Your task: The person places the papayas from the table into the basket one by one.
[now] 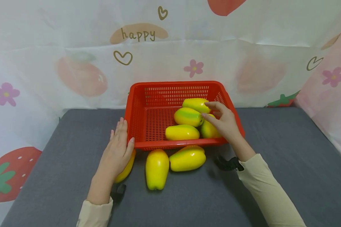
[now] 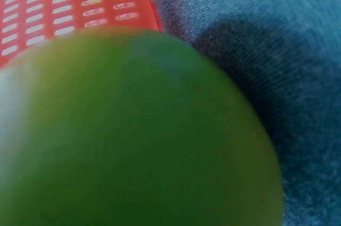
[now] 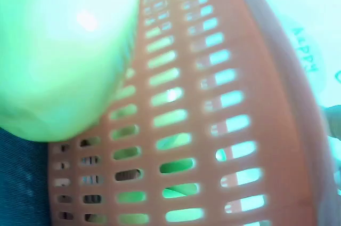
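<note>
A red plastic basket (image 1: pixel 159 145) with slotted walls stands at the middle of the table. Several yellow-green papayas lie in its right half, among them one (image 1: pixel 182 132) along the front wall and another (image 1: pixel 188 116) behind it. My right hand (image 1: pixel 223 121) reaches over the right rim, thumb and fingers spread apart above the papayas, fingertips close to their ends. Along the basket's left front corner my left hand (image 1: pixel 116 154) lies with fingers straight against the outside. A papaya (image 1: pixel 127 168) is partly hidden beneath it; a large green one (image 2: pixel 144 135) fills the left wrist view.
In front of the basket, two papayas rest on the grey tabletop: one upright in view (image 1: pixel 157 170), one sideways (image 1: pixel 187 159). A printed cloth (image 1: pixel 170 63) hangs behind the table and at both sides. Dark straps show at both wrists.
</note>
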A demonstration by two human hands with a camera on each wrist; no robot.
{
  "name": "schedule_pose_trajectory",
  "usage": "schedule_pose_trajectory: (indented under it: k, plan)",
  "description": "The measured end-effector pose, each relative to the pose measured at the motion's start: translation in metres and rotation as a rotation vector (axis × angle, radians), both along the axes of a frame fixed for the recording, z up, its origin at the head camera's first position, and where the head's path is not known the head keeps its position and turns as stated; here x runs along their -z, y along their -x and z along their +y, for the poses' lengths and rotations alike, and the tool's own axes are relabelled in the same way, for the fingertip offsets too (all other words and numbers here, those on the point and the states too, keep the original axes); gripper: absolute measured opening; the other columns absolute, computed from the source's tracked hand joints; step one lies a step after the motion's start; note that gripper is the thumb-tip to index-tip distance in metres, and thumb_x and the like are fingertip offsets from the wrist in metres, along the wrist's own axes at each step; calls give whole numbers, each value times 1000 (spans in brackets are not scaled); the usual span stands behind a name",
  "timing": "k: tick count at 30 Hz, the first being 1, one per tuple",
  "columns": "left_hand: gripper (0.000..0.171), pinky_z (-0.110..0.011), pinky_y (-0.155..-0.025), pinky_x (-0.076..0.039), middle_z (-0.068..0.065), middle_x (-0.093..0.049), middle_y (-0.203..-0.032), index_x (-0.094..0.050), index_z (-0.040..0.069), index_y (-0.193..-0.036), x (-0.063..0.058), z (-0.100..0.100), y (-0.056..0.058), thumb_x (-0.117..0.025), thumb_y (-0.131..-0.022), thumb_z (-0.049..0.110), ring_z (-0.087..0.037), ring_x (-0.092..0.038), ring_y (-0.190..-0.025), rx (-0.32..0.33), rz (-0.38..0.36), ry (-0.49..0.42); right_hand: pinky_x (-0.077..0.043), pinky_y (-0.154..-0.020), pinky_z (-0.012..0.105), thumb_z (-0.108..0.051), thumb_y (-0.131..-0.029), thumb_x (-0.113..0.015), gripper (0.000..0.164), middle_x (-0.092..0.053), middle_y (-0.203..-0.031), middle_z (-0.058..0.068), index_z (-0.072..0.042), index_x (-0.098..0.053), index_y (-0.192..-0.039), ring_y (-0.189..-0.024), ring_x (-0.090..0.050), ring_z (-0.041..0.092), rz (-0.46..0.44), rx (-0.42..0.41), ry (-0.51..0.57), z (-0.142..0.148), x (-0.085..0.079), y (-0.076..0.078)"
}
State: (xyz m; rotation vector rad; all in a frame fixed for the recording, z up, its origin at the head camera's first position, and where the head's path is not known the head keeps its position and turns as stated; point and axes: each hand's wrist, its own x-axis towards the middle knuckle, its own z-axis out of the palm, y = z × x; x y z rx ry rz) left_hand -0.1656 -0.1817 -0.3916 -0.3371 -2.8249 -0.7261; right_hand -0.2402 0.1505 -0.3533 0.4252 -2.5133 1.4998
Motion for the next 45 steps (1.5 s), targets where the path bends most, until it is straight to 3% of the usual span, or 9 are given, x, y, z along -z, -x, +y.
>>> schedule_pose_trajectory:
  k: [8,14,20,24,31,36,45]
  plan:
    - [63,-48,-114,-9,-18,-9,-156,-11,-5,-149,1,0,0,-40,-101,24,-31,-10,-143,17,21,-12,-40,-99,48,-7,-87,-66,43,-54,-130,16,1,-52,-127,-118,-50,29,43,-58,28,1,1,-25]
    - [63,-48,-114,-9,-19,-9,-156,-12,-6,-148,2,0,1,-39,-101,23,-31,-10,-143,24,29,-15,-41,-98,47,0,-85,-67,42,-54,-128,17,3,-54,-124,-116,-50,33,73,-93,75,-1,5,-43]
    - [63,-48,-114,-9,-18,-9,-156,-11,-6,-148,2,0,1,-39,-101,24,-30,-10,-143,24,27,-12,-47,-93,33,9,-80,-68,44,-57,-123,15,4,-57,-121,-110,-55,20,184,-145,98,-3,14,-60]
    - [63,-48,-114,-9,-18,-9,-156,-11,-5,-148,2,0,1,-39,-100,24,-30,-10,-143,19,23,-10,-49,-90,28,16,-75,-68,48,-59,-120,15,6,-57,-120,-108,-55,14,253,-236,147,-3,19,-69]
    - [63,-48,-114,-8,-18,-9,-156,-11,-5,-148,1,0,0,-40,-101,23,-30,-10,-143,20,19,-17,-48,-90,28,9,-78,-70,43,-59,-121,17,10,-57,-118,-111,-54,21,361,-403,197,-2,32,-79]
    - [63,-48,-114,-8,-17,-9,-156,-11,-5,-149,1,-1,0,-40,-100,23,-30,-10,-143,20,24,-27,-47,-91,28,12,-73,-73,46,-60,-118,17,6,-60,-117,-112,-55,20,348,-456,153,-7,40,-87]
    - [63,-47,-114,-8,-17,-8,-156,-10,-4,-149,1,0,-1,-39,-101,24,-29,-9,-143,20,21,-26,-41,-99,26,-3,-77,-76,46,-61,-121,6,-3,-62,-121,-115,-53,17,218,-383,-31,-17,52,-93]
